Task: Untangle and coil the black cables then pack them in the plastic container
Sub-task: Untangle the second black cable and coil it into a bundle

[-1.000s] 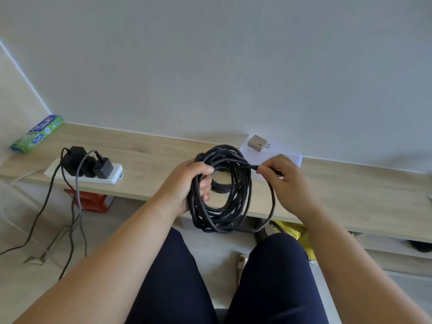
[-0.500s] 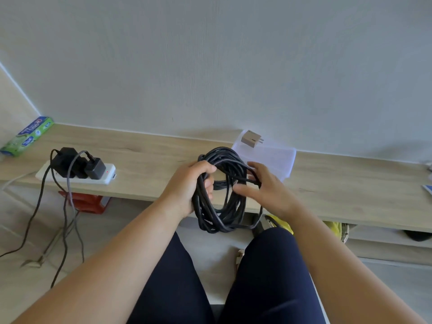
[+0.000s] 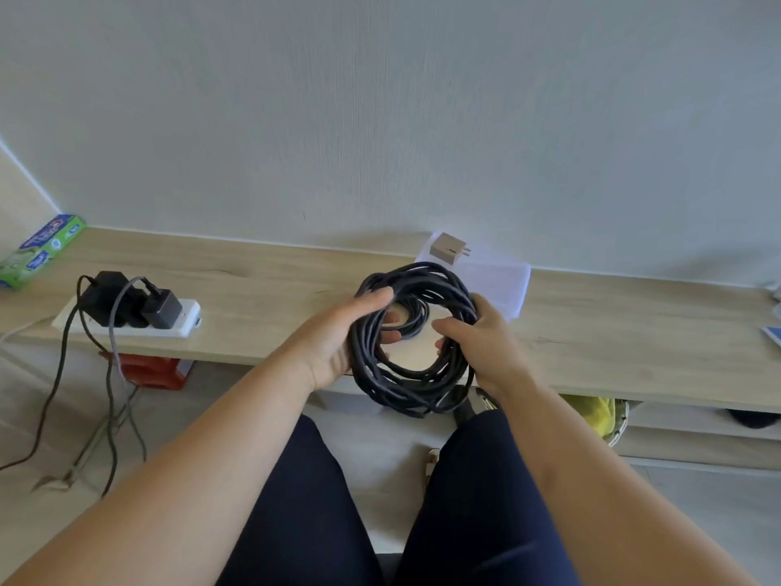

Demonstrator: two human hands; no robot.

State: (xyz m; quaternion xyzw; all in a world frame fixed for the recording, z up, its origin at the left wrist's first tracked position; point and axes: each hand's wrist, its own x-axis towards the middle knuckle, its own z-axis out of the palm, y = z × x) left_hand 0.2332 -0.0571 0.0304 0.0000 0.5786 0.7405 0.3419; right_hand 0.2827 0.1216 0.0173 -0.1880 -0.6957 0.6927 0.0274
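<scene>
I'm sitting in what looks like a room at home, not a workplace. A low wooden bench (image 3: 262,285) runs along a plain pale wall (image 3: 380,120). On it a white power strip (image 3: 181,325) carries black chargers (image 3: 107,298), their cords (image 3: 110,387) trailing onto the pale floor (image 3: 25,425). A green carton (image 3: 40,249) and a small plug adapter (image 3: 448,249) lie about. A shelf (image 3: 684,420) underneath holds something yellow.
</scene>
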